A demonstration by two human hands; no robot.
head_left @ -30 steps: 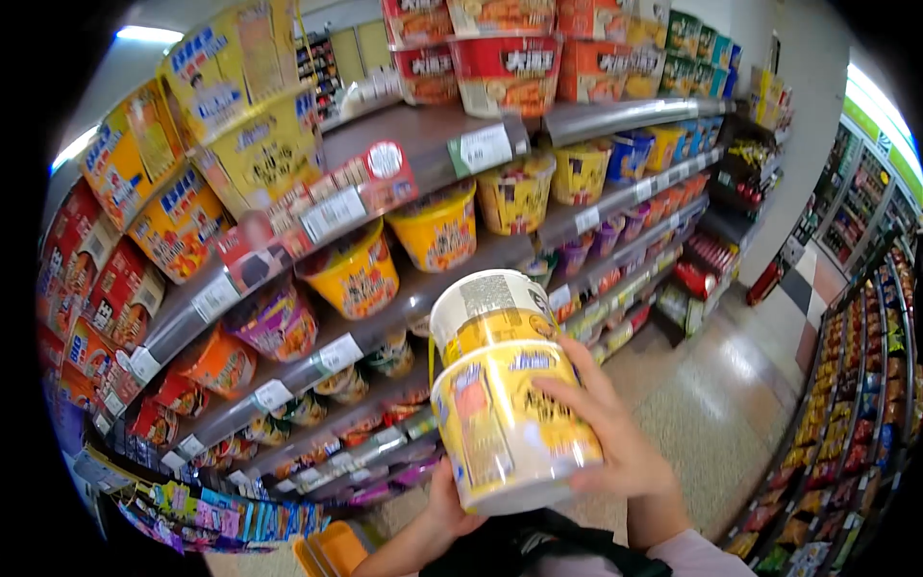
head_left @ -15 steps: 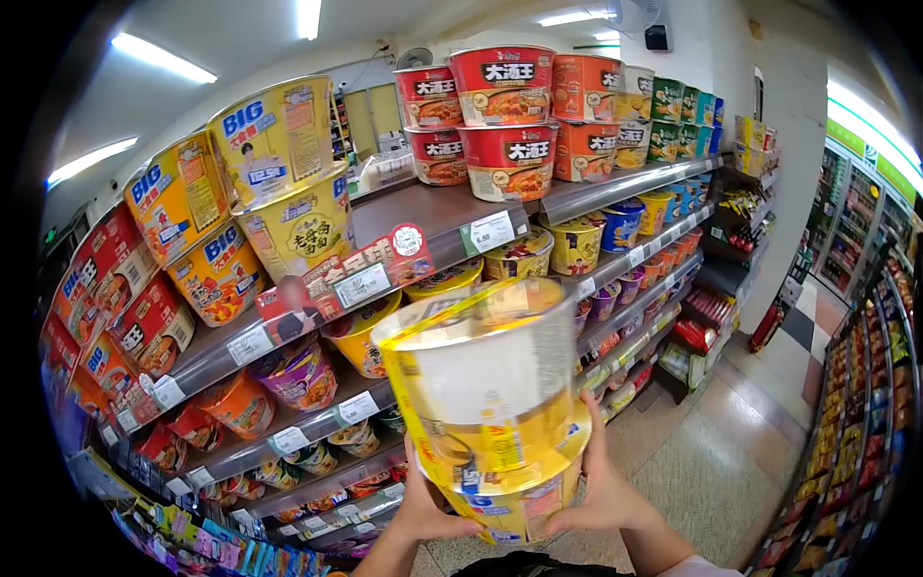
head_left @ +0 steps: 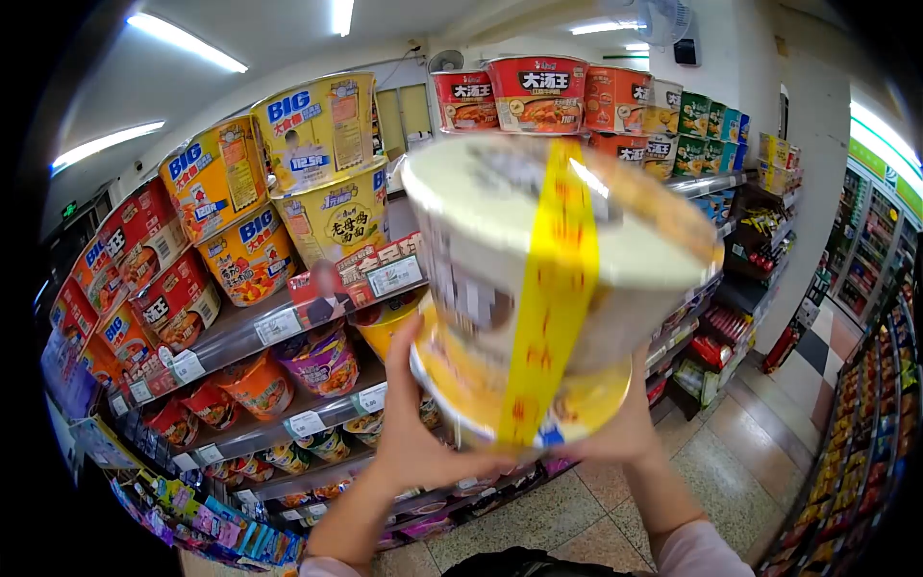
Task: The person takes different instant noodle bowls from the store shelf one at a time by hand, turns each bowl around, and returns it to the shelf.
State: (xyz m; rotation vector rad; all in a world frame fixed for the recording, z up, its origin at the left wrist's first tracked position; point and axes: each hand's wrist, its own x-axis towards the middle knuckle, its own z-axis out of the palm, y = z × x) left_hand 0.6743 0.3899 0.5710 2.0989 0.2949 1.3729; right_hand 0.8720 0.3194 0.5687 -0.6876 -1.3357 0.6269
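Two stacked noodle tubs, bound by a yellow printed strip, are held up in front of the shelves, the upper one blurred. My left hand grips the lower tub from its left side, thumb beneath. On the right side, my right hand grips the same lower tub; some of its fingers are hidden behind it. Yellow BIG tubs stand stacked on the top shelf to the left, and red tubs stand behind the held pair.
The top shelf edge with price tags runs diagonally at left. Lower shelves hold orange and purple tubs. A snack rack lines the right side, across a tiled aisle floor. A wall fan hangs above.
Both hands have raised the tub pair, now tilted, up toward the top shelf's height. Earlier my right hand lay on the front tub's side; now both hands hold the lower tub from its sides.
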